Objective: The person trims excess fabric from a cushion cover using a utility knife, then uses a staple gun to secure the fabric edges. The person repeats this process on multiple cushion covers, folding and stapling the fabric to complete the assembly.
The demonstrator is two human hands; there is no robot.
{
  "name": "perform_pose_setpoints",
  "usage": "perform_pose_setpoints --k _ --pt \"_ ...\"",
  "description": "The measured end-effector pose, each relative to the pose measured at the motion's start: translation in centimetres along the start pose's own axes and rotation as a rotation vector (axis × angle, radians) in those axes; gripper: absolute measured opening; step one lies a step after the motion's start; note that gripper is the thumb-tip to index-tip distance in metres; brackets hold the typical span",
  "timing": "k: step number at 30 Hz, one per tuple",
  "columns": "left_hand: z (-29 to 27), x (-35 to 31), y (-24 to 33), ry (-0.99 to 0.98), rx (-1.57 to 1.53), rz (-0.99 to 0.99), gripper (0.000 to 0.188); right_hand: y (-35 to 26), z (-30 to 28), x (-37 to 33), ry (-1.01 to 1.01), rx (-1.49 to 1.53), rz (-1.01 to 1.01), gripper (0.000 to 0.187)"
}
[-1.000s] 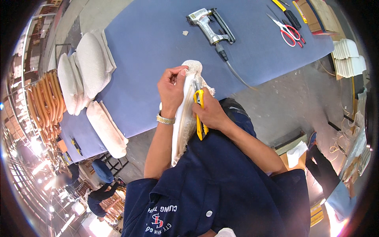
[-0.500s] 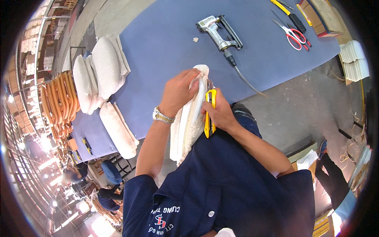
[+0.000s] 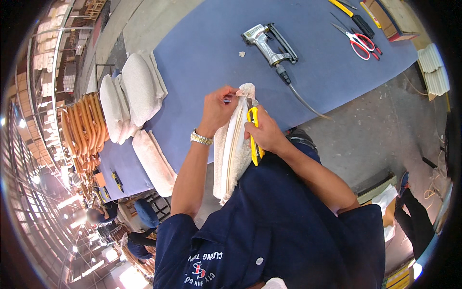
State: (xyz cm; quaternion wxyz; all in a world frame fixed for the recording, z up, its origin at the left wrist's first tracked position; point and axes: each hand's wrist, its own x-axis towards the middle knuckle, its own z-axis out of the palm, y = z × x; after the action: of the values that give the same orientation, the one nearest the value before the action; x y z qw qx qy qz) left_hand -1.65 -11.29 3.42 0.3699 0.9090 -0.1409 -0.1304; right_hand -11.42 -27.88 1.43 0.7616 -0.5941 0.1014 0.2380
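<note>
A long cream padded piece [image 3: 224,153], covered in fleecy fabric with a pale strip running along its open side, leans between my body and the table edge. My left hand [image 3: 216,110] pinches the fabric near its far tip, thumb and fingers pressed together. In my right hand [image 3: 269,131] is a yellow utility knife [image 3: 255,147], its blade end against the fabric close to the left fingertips. Whether the blade is cutting is too small to tell. Beyond the hands, a silver staple gun [image 3: 266,45] lies on the blue table with its hose attached.
Red-handled scissors [image 3: 360,45], a yellow-and-black tool [image 3: 362,25] and a cardboard box [image 3: 392,19] occupy the table's far right. Cream padded pieces [image 3: 139,82] are stacked at the left, with another one [image 3: 153,161] nearer. Curved wooden parts [image 3: 84,127] stand beyond them. Other people work at the lower left.
The knife's blade end and my right hand have shifted slightly relative to the fabric tip. My left fingers have changed their pinch on the fabric. The whole view has moved a little.
</note>
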Motion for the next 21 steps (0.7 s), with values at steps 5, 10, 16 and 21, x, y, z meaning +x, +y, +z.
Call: perform_pose_setpoints --k 5,10,16,21 --pt "-0.6 -0.4 0.4 -0.072 -0.041 -0.015 0.024 -1.6 -1.2 -1.3 -0.132 -0.151 0.097 0.031" --pt "-1.0 -0.7 1.1 -0.115 -0.094 -0.068 0.03 -1.4 -1.7 -0.6 0.257 -0.38 -0.278 0.037" --pt "-0.9 -1.3 0.2 -0.129 -0.267 -0.107 0.033 -0.1 -1.1 2.9 0.363 -0.568 -0.443 0.034" --pt "-0.5 -2.2 1.8 -0.105 -0.271 -0.067 0.038 1.7 -2.4 2.8 0.234 -0.256 -0.299 0.024"
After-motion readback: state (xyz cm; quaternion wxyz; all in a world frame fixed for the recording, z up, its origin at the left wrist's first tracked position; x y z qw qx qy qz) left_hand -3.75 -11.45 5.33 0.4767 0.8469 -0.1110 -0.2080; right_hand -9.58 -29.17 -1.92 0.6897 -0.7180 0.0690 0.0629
